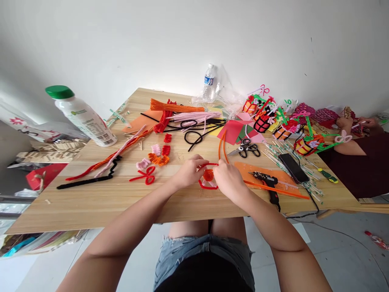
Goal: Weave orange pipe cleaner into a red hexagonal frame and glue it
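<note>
Red frame (209, 187) of fuzzy stems sits between our hands, an orange coil (208, 175) within it. We pinch its far edge from both ends, our left hand (190, 172) on one corner and our right hand (230, 177) on the other. Left of our grip lies a red bow (148, 176); right of it, a glue gun (269, 181) rests partly on an orange sheet (284, 185). Beyond our right hand we see black-handled scissors (247, 149).
</note>
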The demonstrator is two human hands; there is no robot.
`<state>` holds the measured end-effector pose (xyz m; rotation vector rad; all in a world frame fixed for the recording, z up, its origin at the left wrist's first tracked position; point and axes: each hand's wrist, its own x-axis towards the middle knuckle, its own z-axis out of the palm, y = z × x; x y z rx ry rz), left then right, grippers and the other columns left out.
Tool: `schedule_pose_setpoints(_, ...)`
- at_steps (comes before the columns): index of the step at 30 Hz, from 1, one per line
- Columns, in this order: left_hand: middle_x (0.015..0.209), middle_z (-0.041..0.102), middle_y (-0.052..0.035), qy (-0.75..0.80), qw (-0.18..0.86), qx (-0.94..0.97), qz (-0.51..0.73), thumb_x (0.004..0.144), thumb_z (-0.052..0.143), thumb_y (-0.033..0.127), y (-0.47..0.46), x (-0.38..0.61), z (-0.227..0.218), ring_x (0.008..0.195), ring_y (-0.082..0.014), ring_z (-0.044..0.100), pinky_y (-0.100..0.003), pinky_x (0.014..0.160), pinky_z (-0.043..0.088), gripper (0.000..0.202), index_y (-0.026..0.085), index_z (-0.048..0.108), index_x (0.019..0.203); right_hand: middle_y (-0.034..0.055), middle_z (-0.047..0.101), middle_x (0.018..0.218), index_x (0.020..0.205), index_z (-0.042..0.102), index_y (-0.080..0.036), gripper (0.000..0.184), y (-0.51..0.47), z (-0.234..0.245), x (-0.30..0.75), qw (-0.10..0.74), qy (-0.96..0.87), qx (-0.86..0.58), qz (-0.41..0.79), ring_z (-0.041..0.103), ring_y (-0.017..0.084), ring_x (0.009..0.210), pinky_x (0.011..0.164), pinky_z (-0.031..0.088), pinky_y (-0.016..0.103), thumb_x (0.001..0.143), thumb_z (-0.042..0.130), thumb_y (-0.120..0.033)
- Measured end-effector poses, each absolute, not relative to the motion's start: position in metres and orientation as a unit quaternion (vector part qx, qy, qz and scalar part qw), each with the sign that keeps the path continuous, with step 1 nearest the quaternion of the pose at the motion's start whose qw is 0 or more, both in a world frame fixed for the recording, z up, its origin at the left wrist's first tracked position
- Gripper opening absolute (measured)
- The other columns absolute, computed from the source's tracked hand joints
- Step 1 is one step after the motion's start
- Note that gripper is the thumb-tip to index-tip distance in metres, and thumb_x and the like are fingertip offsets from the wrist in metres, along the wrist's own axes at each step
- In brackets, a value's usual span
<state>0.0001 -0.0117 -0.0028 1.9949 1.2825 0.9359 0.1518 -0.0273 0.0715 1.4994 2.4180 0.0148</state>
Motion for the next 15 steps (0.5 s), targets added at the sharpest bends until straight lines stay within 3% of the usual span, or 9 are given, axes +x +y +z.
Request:
schedule_pose_setpoints(4, 0.093, 0.062, -0.0084, 0.482, 0.305, 0.737, 0.362, 0.081, 0.051, 0.021, -0.010, 0.000, -0.003, 0.079, -0.0151, 0.062, -0.027, 0.076, 0.051, 0.028, 0.013, 0.071, 0.100, 0.0170, 0.064, 0.096, 0.091, 0.071, -0.011, 0.022, -0.028, 0.065, 0.152, 0.114, 0.841, 0.529, 0.013, 0.069, 0.021, 0.079, 0.068, 0.052, 0.027, 0.091, 0.052, -0.022)
schedule_pose_setpoints(11, 0.073, 0.063, -0.0037, 0.544, 0.300, 0.708, 0.336, 0.077, 0.057, 0.022, -0.011, 0.000, 0.005, 0.065, -0.0127, 0.058, -0.023, 0.062, 0.047, 0.014, 0.013, 0.068, 0.074, 0.0131, 0.064, 0.096, 0.100, 0.066, -0.012, 0.019, -0.031, 0.064, 0.151, 0.104, 0.828, 0.550, 0.020, 0.069, 0.023, 0.081, 0.065, 0.052, 0.028, 0.088, 0.052, -0.013)
schedule_pose_setpoints(15, 0.071, 0.063, -0.0028, 0.549, 0.303, 0.713, 0.312, 0.077, 0.055, 0.020, -0.011, -0.001, 0.009, 0.062, -0.0121, 0.056, -0.023, 0.059, 0.044, 0.013, 0.013, 0.067, 0.074, 0.0127, 0.065, 0.094, 0.096, 0.066, -0.013, 0.018, -0.029, 0.062, 0.152, 0.103, 0.825, 0.554, 0.030, 0.069, 0.022, 0.080, 0.066, 0.050, 0.027, 0.090, 0.049, -0.014)
